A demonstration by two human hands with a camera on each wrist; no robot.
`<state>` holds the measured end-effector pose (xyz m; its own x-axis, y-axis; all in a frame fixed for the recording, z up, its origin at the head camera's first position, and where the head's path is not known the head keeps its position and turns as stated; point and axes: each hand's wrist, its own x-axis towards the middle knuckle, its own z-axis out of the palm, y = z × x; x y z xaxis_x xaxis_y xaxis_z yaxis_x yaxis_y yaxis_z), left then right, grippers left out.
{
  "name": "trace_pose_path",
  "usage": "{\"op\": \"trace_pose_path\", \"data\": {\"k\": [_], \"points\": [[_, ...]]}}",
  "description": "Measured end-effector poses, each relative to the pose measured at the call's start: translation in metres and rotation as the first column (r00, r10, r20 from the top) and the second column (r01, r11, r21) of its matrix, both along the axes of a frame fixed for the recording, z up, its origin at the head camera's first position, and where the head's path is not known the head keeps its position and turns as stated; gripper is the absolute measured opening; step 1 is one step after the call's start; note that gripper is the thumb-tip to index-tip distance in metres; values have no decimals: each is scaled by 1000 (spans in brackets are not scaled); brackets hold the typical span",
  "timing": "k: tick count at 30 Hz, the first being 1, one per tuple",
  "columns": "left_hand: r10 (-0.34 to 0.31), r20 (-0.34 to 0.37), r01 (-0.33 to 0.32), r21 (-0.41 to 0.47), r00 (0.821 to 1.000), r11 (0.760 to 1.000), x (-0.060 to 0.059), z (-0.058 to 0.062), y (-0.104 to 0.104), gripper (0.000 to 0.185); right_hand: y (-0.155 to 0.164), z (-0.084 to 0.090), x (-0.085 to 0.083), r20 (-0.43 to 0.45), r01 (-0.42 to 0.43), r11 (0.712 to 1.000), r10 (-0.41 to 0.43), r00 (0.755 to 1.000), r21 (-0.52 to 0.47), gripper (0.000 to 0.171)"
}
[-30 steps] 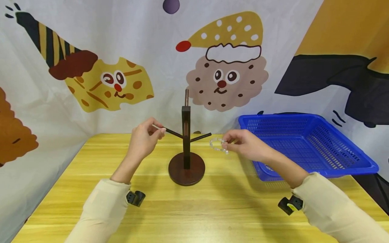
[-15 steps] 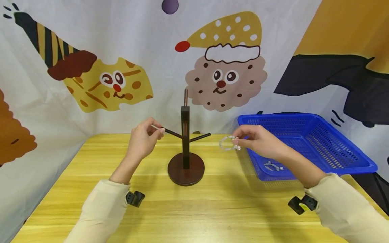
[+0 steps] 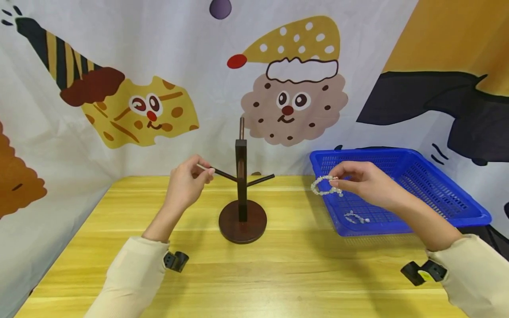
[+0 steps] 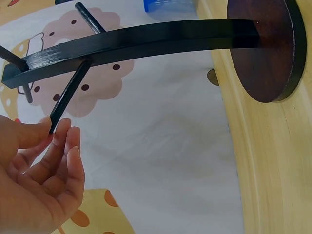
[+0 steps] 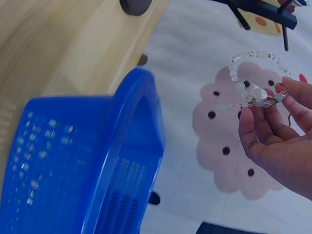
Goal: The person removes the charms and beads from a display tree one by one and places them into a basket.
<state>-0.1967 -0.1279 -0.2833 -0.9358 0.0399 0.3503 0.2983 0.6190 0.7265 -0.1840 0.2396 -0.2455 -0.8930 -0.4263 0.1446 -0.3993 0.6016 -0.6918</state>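
A dark wooden stand (image 3: 241,176) with slanting pegs rises from a round base (image 3: 242,232) on the table. My left hand (image 3: 187,181) pinches the tip of its left peg (image 4: 70,95) between thumb and fingers. Off to the right, my right hand (image 3: 363,183) pinches a clear beaded bracelet (image 5: 258,54), held up over the near left rim of the blue basket (image 3: 473,216). The bracelet's loop hangs out to the left of the fingertips, with a small pale charm (image 5: 256,92) by them. A second beaded bracelet (image 3: 355,217) lies inside the basket.
The stand's right peg (image 3: 262,179) points toward the basket and carries nothing. A wood-grain table (image 3: 246,282) lies beneath everything. Behind it hangs a white cloth (image 3: 214,145) printed with cartoon figures.
My right hand has moved right with the bracelet, from near the stand's right peg to over the basket's edge. The bracelet in the basket has come into view. My left hand stays on its peg.
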Motion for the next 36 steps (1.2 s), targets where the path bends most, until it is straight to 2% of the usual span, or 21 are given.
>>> {"op": "trace_pose_path", "data": {"k": [10,23,29,36], "points": [[-2,-6,2,8,1000,1000,1,-1,0,11,35,-4,8,-25,104,992,-103,994,71,15],[4,-17,-4,-1,1000,1000,0,-1,0,11,83,-22,14,-17,208,969,-207,978,131,19],[6,-16,-6,1,1000,1000,0,-1,0,11,101,-33,17,-18,226,965,-226,974,133,19],[9,-16,-9,4,1000,1000,1,-1,0,11,113,-46,20,2,201,973,-202,979,116,17]]}}
